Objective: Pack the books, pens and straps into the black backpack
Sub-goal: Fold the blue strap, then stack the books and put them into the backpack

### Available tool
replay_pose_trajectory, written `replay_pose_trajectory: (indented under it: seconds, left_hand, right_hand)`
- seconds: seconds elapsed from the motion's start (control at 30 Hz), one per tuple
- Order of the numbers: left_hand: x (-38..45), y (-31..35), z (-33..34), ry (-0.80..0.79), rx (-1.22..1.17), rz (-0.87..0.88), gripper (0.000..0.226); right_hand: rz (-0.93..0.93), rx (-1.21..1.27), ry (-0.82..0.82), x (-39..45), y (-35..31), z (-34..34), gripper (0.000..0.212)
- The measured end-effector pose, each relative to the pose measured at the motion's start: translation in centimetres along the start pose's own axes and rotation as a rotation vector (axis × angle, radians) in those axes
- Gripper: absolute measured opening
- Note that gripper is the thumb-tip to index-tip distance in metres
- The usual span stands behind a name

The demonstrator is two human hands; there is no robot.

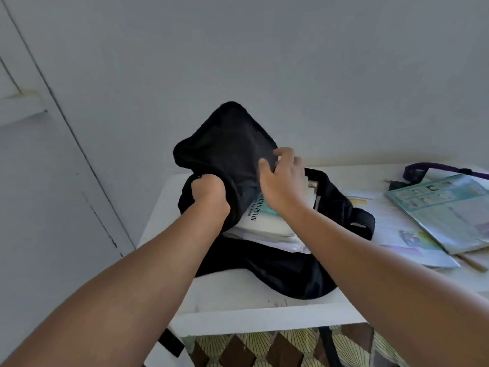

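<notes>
The black backpack (277,271) lies on the white table (254,308) with its front flap (227,144) lifted up. A stack of white books (264,226) sticks out of its opening. My left hand (209,194) is a closed fist gripping the flap's left edge. My right hand (283,178) pinches the flap's right edge, with its fingers over the books. A teal book (447,213) and open printed pages (407,239) lie on the table to the right. A purple strap (434,169) rests behind them. A pencil (473,263) pokes out under the pages.
A grey wall stands close behind the table and a door panel (39,168) is at the left. The table's front edge runs just below the backpack, with patterned floor (264,348) underneath. A black strap end (172,345) hangs at the table's left corner.
</notes>
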State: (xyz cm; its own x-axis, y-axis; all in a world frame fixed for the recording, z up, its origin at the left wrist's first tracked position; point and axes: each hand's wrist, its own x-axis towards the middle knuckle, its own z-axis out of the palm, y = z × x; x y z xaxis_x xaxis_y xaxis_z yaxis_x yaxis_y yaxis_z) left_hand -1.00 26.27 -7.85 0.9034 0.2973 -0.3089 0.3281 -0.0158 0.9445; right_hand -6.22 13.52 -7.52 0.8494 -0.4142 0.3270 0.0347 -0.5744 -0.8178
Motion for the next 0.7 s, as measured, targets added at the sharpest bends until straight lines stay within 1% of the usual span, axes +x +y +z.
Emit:
replay_pose_trajectory:
  seconds: [0.03, 0.07, 0.1, 0.13, 0.17, 0.2, 0.23, 0.27, 0.3, 0.37, 0.47, 0.53, 0.6, 0.7]
  left_hand:
    - [0.9, -0.1, -0.9, 0.085, -0.329, -0.098, 0.046]
    - [1.1, -0.1, -1.6, 0.126, -0.46, -0.198, 0.044]
    - [1.2, -0.3, -2.0, 0.149, -0.376, -0.228, 0.045]
    - [1.4, -0.1, -3.1, 0.201, -0.285, -0.178, 0.049]
    - [0.9, 0.1, -3.4, 0.226, -0.139, -0.099, 0.056]
    - [1.0, 0.1, -3.6, 0.274, 0.006, -0.011, 0.066]
    - [0.8, 0.4, -4.3, 0.334, 0.103, 0.039, 0.074]
    - [0.7, 0.9, -4.8, 0.391, 0.122, 0.096, 0.08]
    - [0.3, 1.2, -5.2, 0.425, 0.153, 0.172, 0.081]
    - [0.4, 0.9, -5.0, 0.435, 0.301, 0.41, 0.064]
    - [0.4, 0.2, -3.7, 0.309, 0.468, 0.761, 0.037]
    - [-0.1, -0.1, -1.7, 0.216, 0.53, 0.931, 0.027]
    - [-1.1, -0.3, 1.1, 0.091, 0.529, 0.983, 0.02]
    - [-3.2, -0.8, 6.3, -0.082, 0.523, 0.972, 0.012]
  right_hand:
    - [0.066, -0.049, -0.152, 0.2, 0.6, 1.0, 0.05]
    - [0.087, -0.084, -0.293, 0.3, 1.0, 2.0, 0.057]
    - [0.077, -0.1, -0.403, 0.3, 1.4, 2.8, 0.059]
    - [0.045, -0.106, -0.478, 0.1, 1.4, 4.2, 0.059]
    - [0.013, -0.126, -0.49, 0.2, 1.7, 4.9, 0.058]
    - [-0.012, -0.156, -0.48, 0.3, 2.0, 5.5, 0.057]
    - [-0.03, -0.174, -0.475, 0.2, 2.0, 6.4, 0.055]
    - [-0.043, -0.183, -0.472, 0.1, 1.9, 6.9, 0.054]
    - [-0.05, -0.175, -0.466, -0.1, 1.8, 7.1, 0.053]
    - [-0.055, -0.107, -0.431, -0.1, 2.1, 6.9, 0.052]
    - [-0.043, 0.002, -0.306, 0.5, 3.3, 5.3, 0.049]
    - [0.006, 0.074, -0.199, 1.1, 4.6, 3.5, 0.044]
    - [0.052, 0.137, -0.081, 1.5, 6.3, 1.1, 0.038]
    - [0.069, 0.123, 0.057, 2.9, 9.4, -3.8, 0.03]
